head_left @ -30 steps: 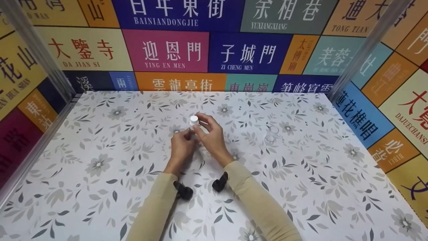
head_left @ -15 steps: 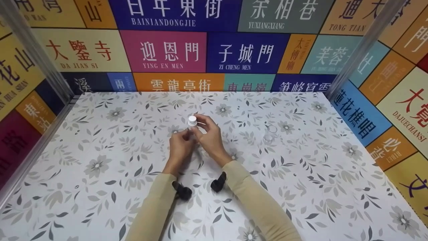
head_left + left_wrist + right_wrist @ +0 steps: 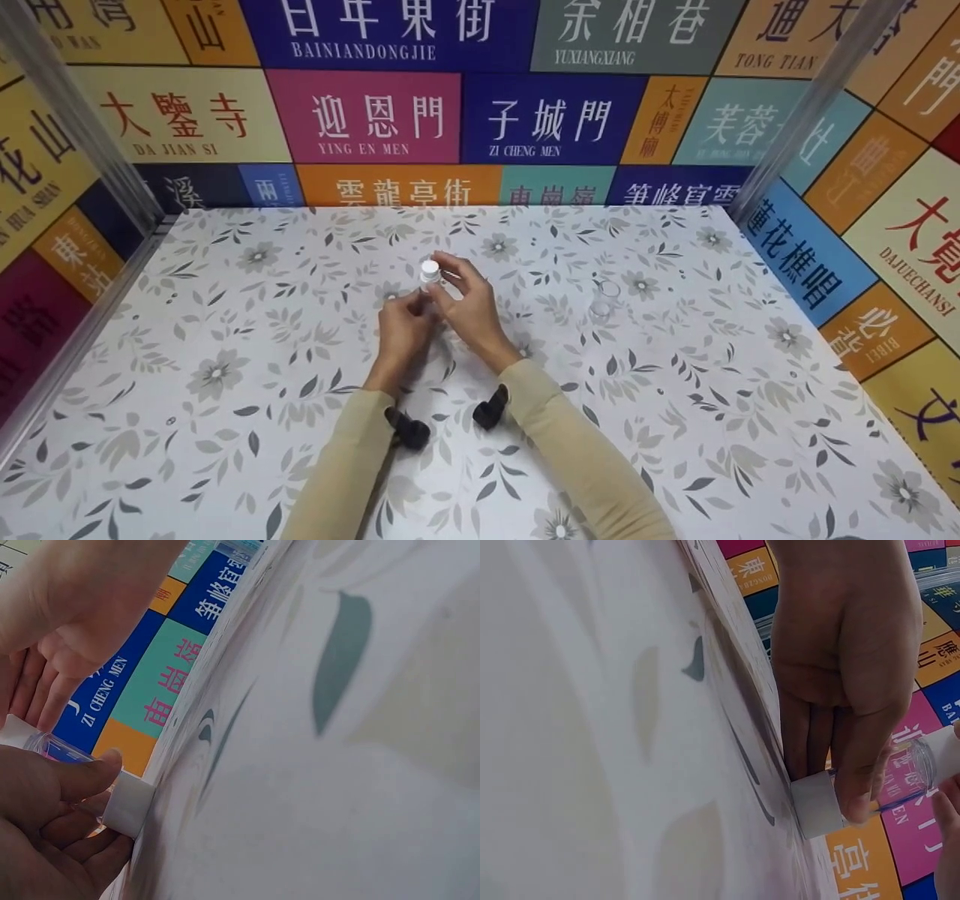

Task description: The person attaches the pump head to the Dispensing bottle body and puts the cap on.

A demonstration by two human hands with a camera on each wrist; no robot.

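Observation:
A small clear bottle [image 3: 66, 750] with a white cap [image 3: 430, 268] on top and a white base [image 3: 129, 804] stands upright, its base seemingly on the table. My left hand [image 3: 405, 330] pinches it low down; in the right wrist view the left thumb and fingers lie just above the white base [image 3: 816, 805]. Around the top is my right hand [image 3: 474, 309], thumb and fingers at the white cap, which shows at the edge of the right wrist view [image 3: 943, 752]. In the head view the hands hide most of the clear body.
A small transparent cup-like vessel [image 3: 604, 301] is on the table to the right of my hands. The flower-patterned tabletop [image 3: 225, 450] ends at walls of coloured sign panels [image 3: 364, 116]. Metal posts [image 3: 795, 105] stand at the far corners.
The head view has shifted slightly, so everything sits a little further left. Both hands keep hold of the bottle in the same place, with only slight movement of the right fingers.

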